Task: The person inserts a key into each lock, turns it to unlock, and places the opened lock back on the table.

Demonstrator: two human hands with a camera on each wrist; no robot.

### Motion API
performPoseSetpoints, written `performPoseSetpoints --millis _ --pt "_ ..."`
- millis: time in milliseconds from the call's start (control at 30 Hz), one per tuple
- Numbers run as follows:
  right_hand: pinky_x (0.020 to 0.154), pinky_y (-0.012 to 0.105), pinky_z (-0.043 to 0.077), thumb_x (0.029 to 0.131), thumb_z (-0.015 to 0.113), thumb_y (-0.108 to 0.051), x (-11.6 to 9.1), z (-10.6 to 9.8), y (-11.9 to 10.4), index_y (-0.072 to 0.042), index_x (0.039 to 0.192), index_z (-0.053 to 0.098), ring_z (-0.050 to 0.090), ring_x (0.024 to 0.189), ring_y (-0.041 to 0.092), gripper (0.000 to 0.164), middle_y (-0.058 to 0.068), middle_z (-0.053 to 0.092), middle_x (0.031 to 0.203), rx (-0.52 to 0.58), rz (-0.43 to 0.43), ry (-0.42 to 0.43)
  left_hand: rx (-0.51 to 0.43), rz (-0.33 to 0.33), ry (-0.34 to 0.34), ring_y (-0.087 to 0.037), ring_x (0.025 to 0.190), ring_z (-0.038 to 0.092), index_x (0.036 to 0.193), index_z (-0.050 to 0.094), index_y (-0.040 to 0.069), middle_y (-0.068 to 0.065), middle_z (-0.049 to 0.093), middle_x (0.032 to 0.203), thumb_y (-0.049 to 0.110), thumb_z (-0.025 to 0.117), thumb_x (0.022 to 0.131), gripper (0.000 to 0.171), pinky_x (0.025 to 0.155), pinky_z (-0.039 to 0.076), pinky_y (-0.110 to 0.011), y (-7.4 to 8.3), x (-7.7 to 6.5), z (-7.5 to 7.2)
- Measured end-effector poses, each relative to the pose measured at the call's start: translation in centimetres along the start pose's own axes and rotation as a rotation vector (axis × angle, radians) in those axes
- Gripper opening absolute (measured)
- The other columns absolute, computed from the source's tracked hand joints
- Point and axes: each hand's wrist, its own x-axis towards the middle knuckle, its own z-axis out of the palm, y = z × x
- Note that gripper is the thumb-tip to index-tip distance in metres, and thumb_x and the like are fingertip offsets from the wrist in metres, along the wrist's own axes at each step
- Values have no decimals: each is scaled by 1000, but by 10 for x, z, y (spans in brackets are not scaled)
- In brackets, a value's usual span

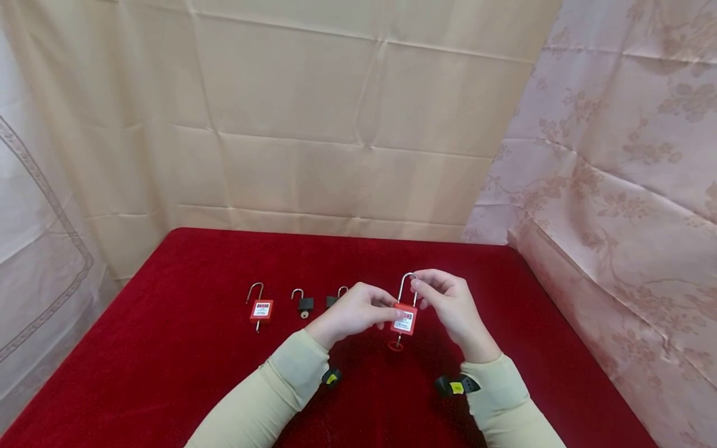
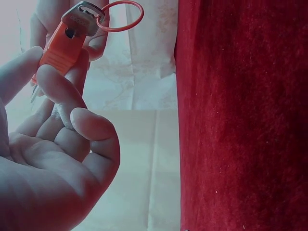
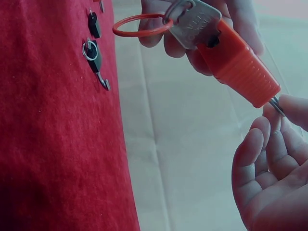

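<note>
Above the table, my left hand (image 1: 355,314) pinches the body of a red padlock (image 1: 403,330) with a white label, between thumb and fingers. The thumb and fingertips of my right hand (image 1: 450,305) pinch its tall metal shackle (image 1: 400,287). Both shackle legs seem to meet the body, but I cannot tell whether it is locked. A silver key (image 3: 196,25) sits in the keyhole at the padlock's bottom, and a red ring (image 2: 139,21) hangs from it. In the right wrist view the ribbed red body (image 3: 245,72) points toward my right fingertips.
A second red padlock (image 1: 261,311) lies at left on the red cloth-covered table (image 1: 168,373), its shackle swung open. Beside it is a black padlock (image 1: 305,304), also with an open shackle. Another black padlock (image 1: 332,301) is partly hidden by my left hand. Curtains surround the table.
</note>
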Motion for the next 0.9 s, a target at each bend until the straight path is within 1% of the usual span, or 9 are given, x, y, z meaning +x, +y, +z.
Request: performPoseSetpoints --millis 167,300,367,433,600,667,767,900 --pt "65 31 57 97 70 -11 -1 -3 0 6 115 69 63 77 18 25 11 69 90 4 14 -2 1 13 -10 -32 68 63 103 78 7 -3 72 81 20 77 91 17 61 49 -33 -1 1 2" --pt "66 31 57 98 70 -12 -1 -4 -1 4 116 70 64 78 20 24 8 70 91 -3 16 -6 -2 2 -11 -33 69 64 103 78 8 -3 72 81 20 76 92 17 60 48 -32 -1 0 3" --pt "66 32 57 98 69 -13 -1 -5 -2 4 116 70 64 80 22 25 8 70 92 -6 15 -9 -3 -4 -9 -32 69 63 104 78 8 -3 72 82 20 76 92 18 59 47 -29 0 0 3" --pt "67 32 57 98 69 -14 -1 -5 -2 4 116 70 64 81 22 25 8 70 92 -8 14 -11 -2 -5 -8 -28 67 63 105 77 7 -3 72 82 20 76 92 19 58 46 -28 0 0 3" --pt "66 32 57 98 69 -14 0 -6 -1 4 116 70 63 81 22 25 11 70 92 -3 15 -11 4 3 -7 -21 65 62 105 77 6 -2 72 82 20 76 92 19 59 47 -29 1 -1 3" --pt "66 32 57 98 69 -14 0 -6 -1 5 115 70 62 80 21 25 12 69 92 -1 11 -11 3 7 -6 -20 64 62 105 77 6 -2 72 82 19 76 92 19 61 49 -32 1 -1 2" --pt "66 32 57 98 69 -14 0 -6 -1 6 116 69 62 80 23 27 13 69 91 1 11 -10 7 10 0 -19 64 62 105 78 6 -1 73 83 20 76 92 19 62 50 -34 1 0 2" --pt "66 31 57 99 69 -14 0 -8 -1 10 118 67 62 82 30 30 16 68 92 3 11 -8 16 4 9 -19 65 62 106 78 8 -1 73 84 23 77 91 21 61 49 -30 -1 0 1"
